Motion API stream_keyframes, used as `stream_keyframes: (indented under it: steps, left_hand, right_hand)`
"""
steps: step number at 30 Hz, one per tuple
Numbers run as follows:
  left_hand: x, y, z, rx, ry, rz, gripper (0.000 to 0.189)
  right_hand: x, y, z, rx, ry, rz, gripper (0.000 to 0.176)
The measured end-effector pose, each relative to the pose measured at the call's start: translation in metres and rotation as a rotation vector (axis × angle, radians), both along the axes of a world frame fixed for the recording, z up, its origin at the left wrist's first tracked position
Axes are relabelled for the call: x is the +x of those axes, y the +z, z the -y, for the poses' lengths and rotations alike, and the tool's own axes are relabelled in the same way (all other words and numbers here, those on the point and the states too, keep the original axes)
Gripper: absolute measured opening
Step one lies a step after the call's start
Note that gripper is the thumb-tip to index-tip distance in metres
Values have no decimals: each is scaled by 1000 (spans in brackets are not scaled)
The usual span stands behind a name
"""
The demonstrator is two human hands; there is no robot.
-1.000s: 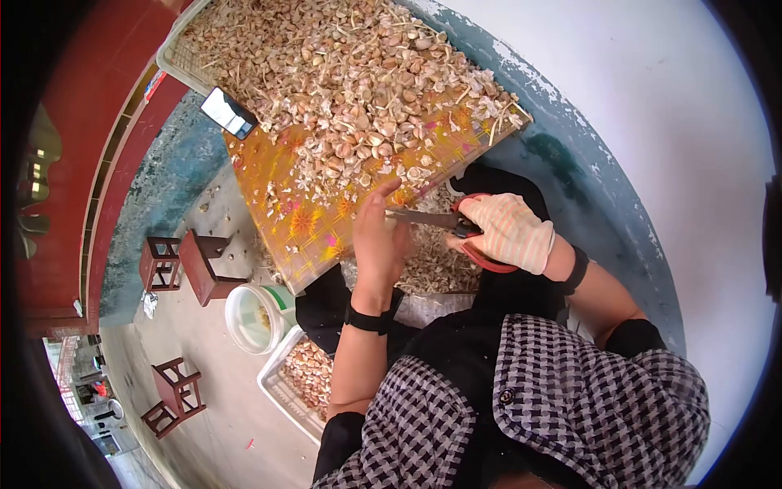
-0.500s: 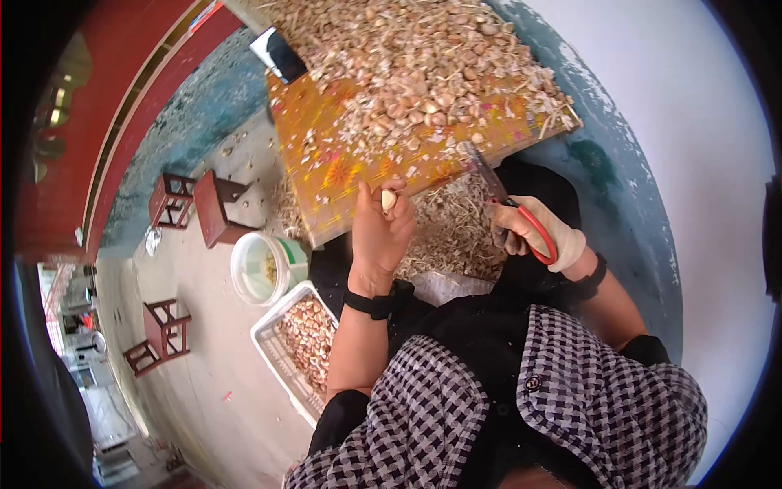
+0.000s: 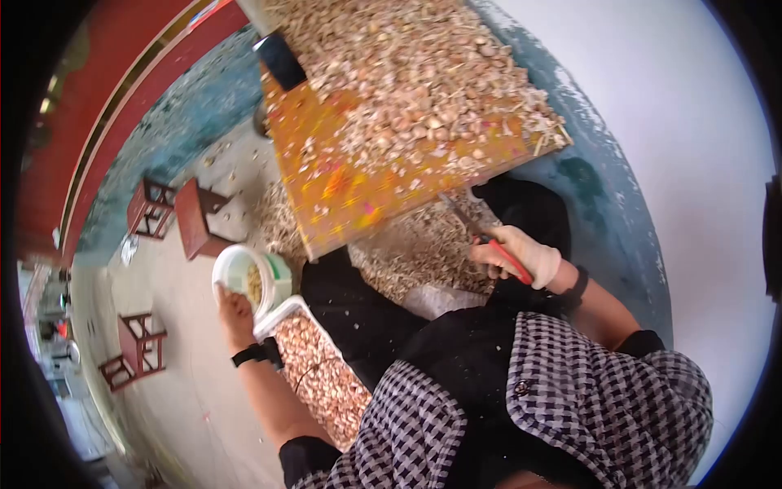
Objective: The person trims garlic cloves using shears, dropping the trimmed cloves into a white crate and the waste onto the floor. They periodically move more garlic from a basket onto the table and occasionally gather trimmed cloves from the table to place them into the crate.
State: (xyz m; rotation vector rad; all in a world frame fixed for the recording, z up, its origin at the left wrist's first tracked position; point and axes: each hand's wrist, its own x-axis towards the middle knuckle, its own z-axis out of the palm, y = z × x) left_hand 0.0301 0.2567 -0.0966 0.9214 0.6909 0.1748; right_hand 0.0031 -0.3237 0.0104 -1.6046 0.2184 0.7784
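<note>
My left hand (image 3: 236, 316), bare with a black band at the wrist, is at the near rim of a white bucket (image 3: 284, 281) holding some pale yellowish pieces. Its fingers look curled and the thumb points up; whatever they hold is hidden. In my right hand (image 3: 521, 254), which wears a pale glove, are red-handled scissors (image 3: 466, 218), blades pointing up-left toward the table edge. Beyond them, a heap of garlic cloves (image 3: 423, 90) with loose skins covers much of the patterned orange table (image 3: 318, 208). A white crate (image 3: 285, 306) full of cloves stands below the bucket.
A dark phone (image 3: 281, 62) lies at the table's left edge. Dry stalks and skins (image 3: 407, 261) are piled between my legs under the table edge. Several dark red stools (image 3: 195, 218) stand on the floor to the left. A white and blue wall (image 3: 603, 179) runs along the right.
My left hand, which held a peeled-looking garlic clove near the table edge, has moved down and left to the bucket. My right hand has lowered slightly with the scissors. The view has shifted.
</note>
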Motion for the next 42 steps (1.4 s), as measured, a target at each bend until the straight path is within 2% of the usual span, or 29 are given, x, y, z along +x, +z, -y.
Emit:
stream_keyframes:
  steps: [4,6,7,9,10,12,13,15,16,19,20,21,22,25,26,28,29,31,33,34,36,39,40,42]
  left_hand:
    - [19,-15,-91,168,78,-86,47]
    - [32,-7,-85,206,195,-67,45]
    - [34,-3,-82,203,196,-24,37]
    - [46,-22,-96,110,316,69,26]
    - [47,-44,-118,123,330,61,23]
    - [50,-80,-156,151,360,49,16]
    - [57,-70,-151,151,342,39,12]
    - [63,-35,-147,154,310,8,11]
    - [65,-27,-144,155,298,-13,15]
    - [62,-17,-136,-72,86,36,22]
    - [65,-20,-129,-74,132,-10,26]
    - [67,-16,-106,-16,229,-53,20]
    - [66,-29,-114,22,181,-77,16]
    - [57,-46,-113,42,123,-145,11]
    - [57,-35,-94,169,117,-239,14]
    - [53,-40,-94,191,106,-240,23]
    - [53,-40,-95,178,66,-246,19]
    - [56,-40,-91,191,103,-265,23]
    - [61,-42,-89,239,126,-327,32]
    - [60,-43,-93,208,127,-322,31]
    - [56,-46,-100,148,120,-317,28]
    - [69,-62,-114,183,237,-302,22]
    - [66,-64,-120,289,154,-318,19]
    - [63,-67,-120,315,136,-301,20]
  right_hand:
    - [13,-4,1,-151,20,99,26]
    - [24,2,9,-71,-91,180,22]
    - [31,4,13,-30,-142,218,21]
    - [60,-9,34,-102,-180,419,23]
    - [76,-8,43,-260,-209,431,22]
    - [109,-3,58,-263,-306,427,19]
    - [122,-4,61,-225,-387,466,20]
    - [139,1,66,-296,-396,472,25]
    - [144,2,68,-365,-341,520,28]
    - [153,-6,62,-529,-183,613,36]
    - [154,-9,60,-561,-153,622,39]
    - [155,-9,56,-594,-122,634,41]
    - [155,-8,51,-624,-96,565,42]
    - [161,-19,48,-898,10,802,40]
    - [162,-23,46,-908,25,892,39]
    - [166,-30,46,-920,47,992,40]
    - [170,-34,44,-940,48,998,41]
    - [173,-33,37,-972,62,1111,40]
    - [177,-15,17,-1061,69,851,37]
    - [177,-11,7,-1064,44,775,35]
    - [184,-25,6,-1099,72,798,35]
    - [188,-34,2,-1190,134,815,34]
    - [190,-36,1,-1217,150,840,34]
    - [191,-32,-5,-1244,169,821,35]
